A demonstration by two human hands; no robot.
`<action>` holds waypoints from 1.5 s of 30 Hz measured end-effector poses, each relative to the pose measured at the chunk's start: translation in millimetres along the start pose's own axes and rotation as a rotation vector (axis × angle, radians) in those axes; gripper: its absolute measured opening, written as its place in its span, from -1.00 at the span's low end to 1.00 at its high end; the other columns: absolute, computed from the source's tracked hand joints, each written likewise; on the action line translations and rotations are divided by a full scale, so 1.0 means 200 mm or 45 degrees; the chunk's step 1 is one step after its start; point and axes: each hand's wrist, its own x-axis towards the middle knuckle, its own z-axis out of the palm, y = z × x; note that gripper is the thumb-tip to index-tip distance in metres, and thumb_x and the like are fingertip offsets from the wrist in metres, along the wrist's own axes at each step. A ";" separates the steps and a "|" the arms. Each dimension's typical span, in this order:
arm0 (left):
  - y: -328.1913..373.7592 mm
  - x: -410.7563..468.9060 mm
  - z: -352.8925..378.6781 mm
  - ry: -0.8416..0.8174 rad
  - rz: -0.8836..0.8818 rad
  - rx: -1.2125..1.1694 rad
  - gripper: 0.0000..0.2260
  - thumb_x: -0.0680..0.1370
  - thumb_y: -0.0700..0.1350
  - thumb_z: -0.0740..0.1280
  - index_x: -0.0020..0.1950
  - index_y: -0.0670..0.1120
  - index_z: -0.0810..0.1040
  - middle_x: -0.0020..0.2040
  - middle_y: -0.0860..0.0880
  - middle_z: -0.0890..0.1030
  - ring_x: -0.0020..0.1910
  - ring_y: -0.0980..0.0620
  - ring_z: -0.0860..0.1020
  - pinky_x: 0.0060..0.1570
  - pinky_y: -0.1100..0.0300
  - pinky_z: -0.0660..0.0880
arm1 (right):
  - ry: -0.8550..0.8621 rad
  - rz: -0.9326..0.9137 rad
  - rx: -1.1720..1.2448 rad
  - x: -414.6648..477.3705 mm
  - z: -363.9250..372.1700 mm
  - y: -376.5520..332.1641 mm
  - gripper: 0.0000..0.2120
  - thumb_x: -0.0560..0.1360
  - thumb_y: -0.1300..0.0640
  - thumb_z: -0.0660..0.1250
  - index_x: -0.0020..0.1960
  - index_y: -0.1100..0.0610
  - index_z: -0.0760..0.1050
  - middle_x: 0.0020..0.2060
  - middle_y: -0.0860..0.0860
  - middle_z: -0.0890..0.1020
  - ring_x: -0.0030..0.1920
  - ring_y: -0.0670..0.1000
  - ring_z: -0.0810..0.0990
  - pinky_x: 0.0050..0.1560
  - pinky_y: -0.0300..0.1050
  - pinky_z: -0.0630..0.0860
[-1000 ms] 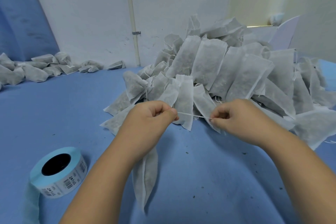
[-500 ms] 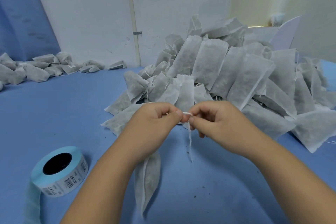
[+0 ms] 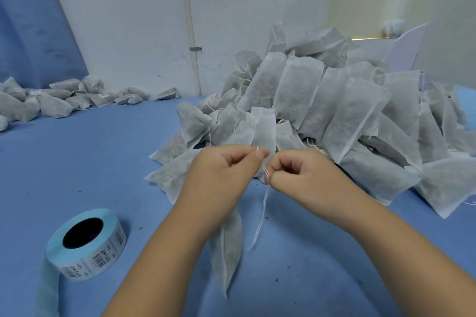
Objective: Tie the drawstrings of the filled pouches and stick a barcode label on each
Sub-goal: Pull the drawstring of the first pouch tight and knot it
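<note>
Knot-work at the hands, judged from the grip: left hand (image 3: 226, 170) curled tight, thumb and forefinger pinching the drawstring (image 3: 261, 216) at the neck of one pouch (image 3: 228, 247); right hand (image 3: 304, 175) curled as well, pinching the same drawstring just beside the left thumb. Knuckles of the two nearly touching. Loose ends of the drawstring trailing down from the right hand, just right of the pouch. Pouch itself filled, hanging below the left wrist with its lower tip pointing down toward the surface (image 3: 116, 162); contact with the surface impossible to tell. No label visible on it.

Step in hand, most likely: tying off this one pouch. Knot too small to make out, so no telling whether drawn tight. Next move probably calls for pulling the ends apart to seat the knot, keeping the neck pinched to avoid spilling, then freeing one hand for a label.

Left of the pouch, roll of barcode labels (image 3: 87, 242) lying on the surface, near the left forearm. Behind the pouch and off to its right, big heap of filled pouches (image 3: 334, 110). Far behind and left of the pouch, along the wall, smaller row of pouches (image 3: 51, 100), one with what looks like a label.
</note>
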 end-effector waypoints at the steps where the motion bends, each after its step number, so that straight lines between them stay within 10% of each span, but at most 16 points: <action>1: -0.01 0.00 0.01 -0.013 0.059 0.115 -0.82 0.56 -0.06 0.38 -0.15 -0.13 0.68 -0.37 -0.25 0.43 -0.40 0.02 0.32 -0.38 0.11 0.29 | 0.005 0.015 -0.005 0.00 -0.01 0.00 -0.88 0.44 0.26 0.30 -0.26 0.28 0.50 -0.44 -0.02 0.39 -0.49 -0.16 0.26 -0.47 -0.35 0.24; 4: -0.02 -0.01 0.03 -0.073 0.090 0.292 -0.86 0.48 0.01 0.32 -0.19 0.18 0.67 -0.32 -0.01 0.61 -0.37 0.03 0.48 -0.30 0.10 0.42 | 0.049 -0.006 -0.065 0.01 -0.04 0.00 -0.81 0.40 0.14 0.30 -0.31 0.24 0.47 -0.48 -0.08 0.41 -0.50 -0.18 0.28 -0.49 -0.36 0.24; 8: -0.02 -0.02 0.03 -0.156 0.098 0.508 -0.87 0.51 0.01 0.37 -0.24 0.11 0.61 -0.42 0.24 0.51 -0.43 0.24 0.43 -0.37 0.41 0.33 | -0.037 0.043 -0.081 0.01 -0.07 0.01 -0.82 0.26 0.03 0.21 -0.32 0.14 0.47 -0.43 0.03 0.49 -0.44 -0.10 0.34 -0.45 -0.25 0.30; 11: -0.01 -0.02 0.02 -0.198 0.099 0.470 -0.80 0.54 -0.01 0.35 -0.24 -0.04 0.62 -0.49 0.20 0.44 -0.47 0.22 0.39 -0.41 0.41 0.31 | -0.020 -0.032 -0.060 0.01 -0.08 0.03 -0.93 0.35 0.06 0.28 -0.25 0.04 0.52 -0.32 0.09 0.60 -0.34 -0.02 0.47 -0.32 -0.04 0.43; 17: 0.04 -0.02 0.01 -0.241 -0.167 -0.055 -0.80 0.45 -0.02 0.35 -0.34 -0.03 0.65 -0.49 0.03 0.37 -0.47 0.10 0.32 -0.44 0.33 0.29 | 0.233 -0.327 -0.562 0.02 -0.06 0.06 -0.89 0.50 0.18 0.38 -0.01 0.01 0.56 -0.13 -0.12 0.55 -0.09 -0.15 0.50 -0.09 -0.36 0.35; 29: 0.06 0.00 -0.03 -0.247 -0.391 -0.693 -0.88 0.33 -0.11 0.30 -0.40 -0.08 0.52 -0.51 -0.01 0.30 -0.55 0.08 0.21 -0.47 0.22 0.13 | 0.211 -0.372 -0.055 -0.02 -0.02 -0.01 -0.89 0.42 0.19 0.45 -0.26 0.04 0.66 -0.45 -0.12 0.58 -0.42 -0.17 0.46 -0.36 -0.35 0.35; 39: 0.06 0.00 -0.01 -0.202 -0.536 -0.696 -0.75 0.47 -0.18 0.17 -0.42 -0.09 0.45 -0.55 0.01 0.22 -0.59 0.09 0.12 -0.49 0.24 0.03 | 0.254 -0.274 0.098 -0.03 -0.02 -0.05 -0.85 0.40 0.27 0.45 -0.26 0.04 0.62 -0.41 0.07 0.61 -0.35 0.16 0.57 -0.34 -0.05 0.47; 45: 0.06 0.00 -0.01 -0.126 -0.742 -0.605 -0.72 0.48 -0.17 0.18 -0.44 -0.07 0.40 -0.58 0.03 0.19 -0.64 0.11 0.11 -0.60 0.33 0.06 | 0.376 -0.279 -0.136 -0.03 -0.02 -0.05 -0.83 0.37 0.23 0.46 -0.29 -0.01 0.55 -0.41 -0.14 0.53 -0.46 -0.09 0.45 -0.36 -0.34 0.35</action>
